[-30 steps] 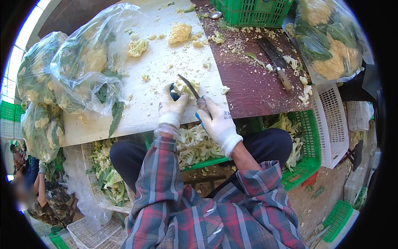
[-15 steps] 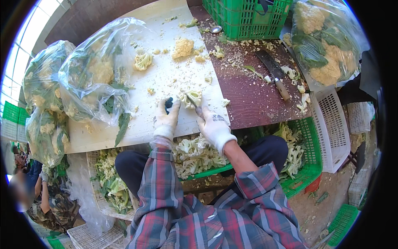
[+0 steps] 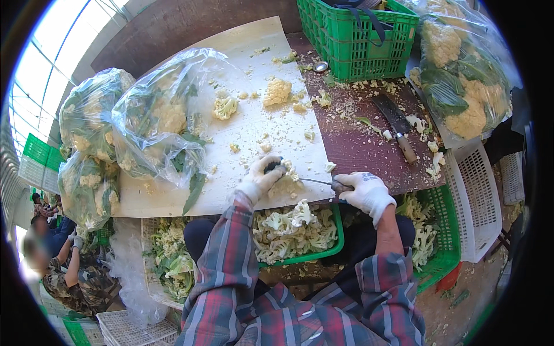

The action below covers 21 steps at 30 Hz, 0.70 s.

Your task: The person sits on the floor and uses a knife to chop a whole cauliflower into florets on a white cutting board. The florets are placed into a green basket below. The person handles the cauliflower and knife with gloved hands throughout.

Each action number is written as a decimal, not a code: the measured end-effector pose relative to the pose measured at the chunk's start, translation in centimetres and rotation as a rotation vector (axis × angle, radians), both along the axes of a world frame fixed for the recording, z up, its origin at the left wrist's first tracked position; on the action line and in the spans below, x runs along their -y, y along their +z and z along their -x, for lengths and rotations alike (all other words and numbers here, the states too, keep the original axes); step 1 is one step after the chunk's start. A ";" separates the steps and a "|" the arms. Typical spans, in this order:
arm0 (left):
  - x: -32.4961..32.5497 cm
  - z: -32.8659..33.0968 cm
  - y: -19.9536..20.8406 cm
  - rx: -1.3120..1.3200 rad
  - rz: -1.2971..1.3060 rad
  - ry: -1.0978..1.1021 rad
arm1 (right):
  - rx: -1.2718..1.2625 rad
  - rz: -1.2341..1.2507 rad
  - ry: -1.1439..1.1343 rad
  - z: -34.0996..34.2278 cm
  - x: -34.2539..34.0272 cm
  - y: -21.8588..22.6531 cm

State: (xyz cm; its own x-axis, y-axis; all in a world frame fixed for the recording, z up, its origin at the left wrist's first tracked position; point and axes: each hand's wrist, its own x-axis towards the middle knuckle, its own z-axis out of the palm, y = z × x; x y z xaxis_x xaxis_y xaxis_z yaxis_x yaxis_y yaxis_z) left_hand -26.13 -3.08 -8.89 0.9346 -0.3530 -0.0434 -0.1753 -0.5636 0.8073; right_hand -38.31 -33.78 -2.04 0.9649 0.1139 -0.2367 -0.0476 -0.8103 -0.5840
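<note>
My left hand (image 3: 259, 177), in a white glove with dark patches at the fingers, is curled over the front part of the white board (image 3: 254, 132). A small cauliflower floret (image 3: 291, 170) shows at its fingertips. To the right, my gloved right hand (image 3: 368, 192) is wrapped round the handle of a small knife (image 3: 314, 181), its thin blade pointing left toward the floret. Below the board's edge, cut cauliflower pieces (image 3: 294, 230) fill a green basket (image 3: 340, 228). Farther back on the board lie a pale floret (image 3: 224, 107) and a yellowish cauliflower chunk (image 3: 277, 92).
Clear bags of leafy cauliflower (image 3: 164, 118) stand on the left; another bag (image 3: 461, 75) is at the far right. A cleaver (image 3: 398, 124) lies among scraps on the brown tabletop (image 3: 358, 155). A green crate (image 3: 358, 43) stands behind. Another person (image 3: 72, 271) sits at lower left.
My right hand has drawn the knife rightward, away from the floret and my left hand. My left hand's fingers have curled in. The whole view has shifted slightly.
</note>
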 end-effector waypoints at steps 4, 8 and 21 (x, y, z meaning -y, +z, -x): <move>-1.0 2.9 3.5 -0.360 -0.061 -0.192 | 0.057 -0.017 -0.317 -0.9 1.7 -1.1; 0.4 -0.2 7.2 -0.189 -0.260 -0.259 | 0.340 -0.110 -0.532 -0.8 0.7 -0.7; 9.4 -26.2 -2.5 0.218 -0.212 0.290 | 0.259 -0.026 -0.421 -1.8 -1.9 -1.6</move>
